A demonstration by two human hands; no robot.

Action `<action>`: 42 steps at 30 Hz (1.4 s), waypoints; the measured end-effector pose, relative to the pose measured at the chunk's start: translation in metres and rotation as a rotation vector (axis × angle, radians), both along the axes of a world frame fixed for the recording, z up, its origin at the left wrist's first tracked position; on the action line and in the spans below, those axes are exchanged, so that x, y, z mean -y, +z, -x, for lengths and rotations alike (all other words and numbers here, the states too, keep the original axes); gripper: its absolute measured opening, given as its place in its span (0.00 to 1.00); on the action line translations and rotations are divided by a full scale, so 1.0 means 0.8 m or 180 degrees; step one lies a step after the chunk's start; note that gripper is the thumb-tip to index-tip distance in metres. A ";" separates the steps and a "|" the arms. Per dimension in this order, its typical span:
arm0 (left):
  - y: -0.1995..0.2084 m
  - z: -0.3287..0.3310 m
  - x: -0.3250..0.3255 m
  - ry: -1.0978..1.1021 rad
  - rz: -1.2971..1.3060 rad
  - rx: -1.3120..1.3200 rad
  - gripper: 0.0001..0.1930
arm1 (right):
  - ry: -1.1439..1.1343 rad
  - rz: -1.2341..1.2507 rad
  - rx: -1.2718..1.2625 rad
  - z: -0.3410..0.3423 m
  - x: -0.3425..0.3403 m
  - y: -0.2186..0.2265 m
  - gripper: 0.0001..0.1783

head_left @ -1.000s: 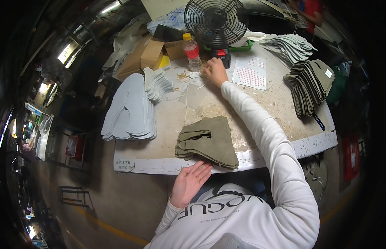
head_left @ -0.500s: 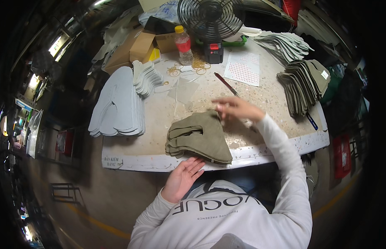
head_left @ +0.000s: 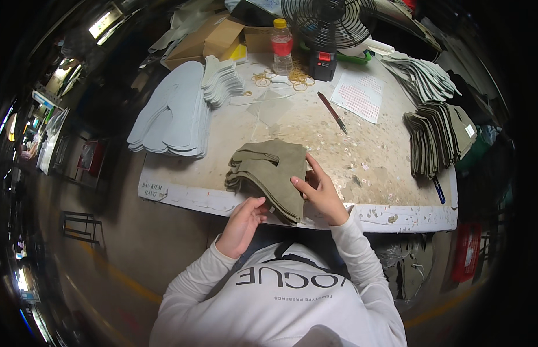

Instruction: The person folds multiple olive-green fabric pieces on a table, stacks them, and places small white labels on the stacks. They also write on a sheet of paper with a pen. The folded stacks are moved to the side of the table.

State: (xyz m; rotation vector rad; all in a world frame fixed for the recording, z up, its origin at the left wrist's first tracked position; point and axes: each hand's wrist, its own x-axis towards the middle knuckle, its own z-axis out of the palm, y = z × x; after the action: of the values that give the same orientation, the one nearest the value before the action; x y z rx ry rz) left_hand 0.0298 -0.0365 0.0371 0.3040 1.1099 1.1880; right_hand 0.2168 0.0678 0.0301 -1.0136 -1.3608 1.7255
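Note:
A stack of olive-green cut fabric pieces [head_left: 283, 176], with a curved slot in it, lies near the front edge of the table. My right hand [head_left: 324, 196] grips its right side, thumb on top and fingers along the outer edge. Close against the near left edge of the stack is my left hand [head_left: 241, 225], palm turned inward, fingers loosely bent and thumb apart from them. It appears to hold nothing; whether its fingertips touch the pieces is hard to tell.
Light grey cut pieces [head_left: 170, 113] are stacked at left, smaller pale ones [head_left: 222, 81] beside them. A bottle [head_left: 281, 49], rubber bands [head_left: 300, 79], fan [head_left: 329, 23], printed sheet [head_left: 359, 95] and pen [head_left: 332, 113] lie beyond. Dark olive pieces [head_left: 433, 139] stand at right.
My right hand has come down and nearer from above the table and taken hold of the stack's right side. My left hand has turned from palm up, its fingers now more bent.

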 end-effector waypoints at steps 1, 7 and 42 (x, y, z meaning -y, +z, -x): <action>0.000 -0.003 0.001 -0.0050 -0.0418 0.0043 0.14 | -0.0073 0.0177 -0.0103 0.002 0.000 0.001 0.43; 0.006 -0.014 0.002 0.0740 0.0213 0.1381 0.23 | -0.0238 0.0547 -0.0726 0.010 0.000 -0.010 0.47; -0.021 0.006 0.003 -0.0479 -0.0585 0.1099 0.33 | 0.1185 0.0964 -0.2842 -0.023 0.017 -0.010 0.52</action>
State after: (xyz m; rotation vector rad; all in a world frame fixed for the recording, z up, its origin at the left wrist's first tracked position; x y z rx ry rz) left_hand 0.0246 -0.0386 0.0203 0.3041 0.6686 1.1578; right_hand 0.2352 0.0545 0.0220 -0.0380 -0.7280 2.2967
